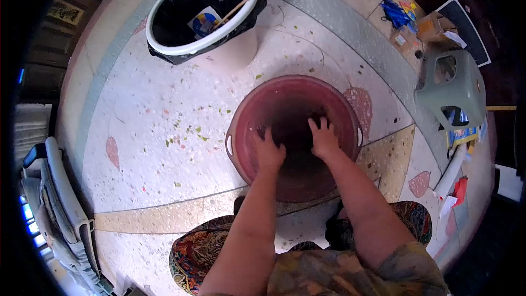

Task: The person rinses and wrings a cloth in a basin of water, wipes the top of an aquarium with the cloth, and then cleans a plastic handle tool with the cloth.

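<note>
A round, dark red plastic tub [252, 111] with a handle slot on each side stands on the floor before my knees. Dark soil-like contents [298, 131] show at its bottom, too shadowed to make out well. My left hand [269, 151] reaches in at the left, fingers spread. On the other side my right hand [325, 138] is also inside the rim, its fingers apart. Neither hand visibly holds anything. Whether the fingertips touch the dark contents, I cannot tell.
Beyond the tub stands a white bin [233, 49] lined with a black bag, with a stick and a printed round label inside. A grey-green plastic stool [455, 85] and cardboard boxes [433, 26] are at right. Small green bits litter the floor [137, 153]. Folded chairs [66, 197] lean at left.
</note>
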`<action>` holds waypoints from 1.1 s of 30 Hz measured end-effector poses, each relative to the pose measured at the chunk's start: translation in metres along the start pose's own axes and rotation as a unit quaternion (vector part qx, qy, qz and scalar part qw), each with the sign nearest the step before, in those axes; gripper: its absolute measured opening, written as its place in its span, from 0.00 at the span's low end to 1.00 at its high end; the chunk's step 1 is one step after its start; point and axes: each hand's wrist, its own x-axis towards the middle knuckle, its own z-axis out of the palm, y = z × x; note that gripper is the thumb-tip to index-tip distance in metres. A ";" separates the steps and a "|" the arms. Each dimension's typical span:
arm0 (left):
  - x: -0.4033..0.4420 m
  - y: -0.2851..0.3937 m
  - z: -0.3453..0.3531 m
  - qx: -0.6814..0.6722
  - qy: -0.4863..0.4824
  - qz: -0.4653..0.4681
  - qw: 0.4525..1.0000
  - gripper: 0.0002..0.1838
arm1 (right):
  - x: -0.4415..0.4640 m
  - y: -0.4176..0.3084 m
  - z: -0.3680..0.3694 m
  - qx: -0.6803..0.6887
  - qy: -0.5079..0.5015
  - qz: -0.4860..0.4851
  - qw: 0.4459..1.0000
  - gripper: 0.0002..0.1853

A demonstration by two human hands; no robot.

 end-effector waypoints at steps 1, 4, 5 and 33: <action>0.000 -0.006 0.009 -0.002 0.007 0.002 1.000 0.36 | 0.000 -0.001 0.003 0.046 -0.038 0.027 0.998 0.42; 0.005 -0.012 0.023 -0.229 -0.026 -0.137 0.963 0.32 | 0.021 0.003 0.026 0.163 -0.021 0.051 0.985 0.32; 0.007 -0.011 0.019 -0.434 -0.064 -0.219 0.872 0.30 | 0.024 0.004 0.027 0.160 -0.016 0.049 0.986 0.32; 0.035 0.049 -0.015 -0.758 -0.207 -0.032 0.618 0.17 | -0.029 -0.065 -0.040 0.232 0.426 -0.312 0.817 0.18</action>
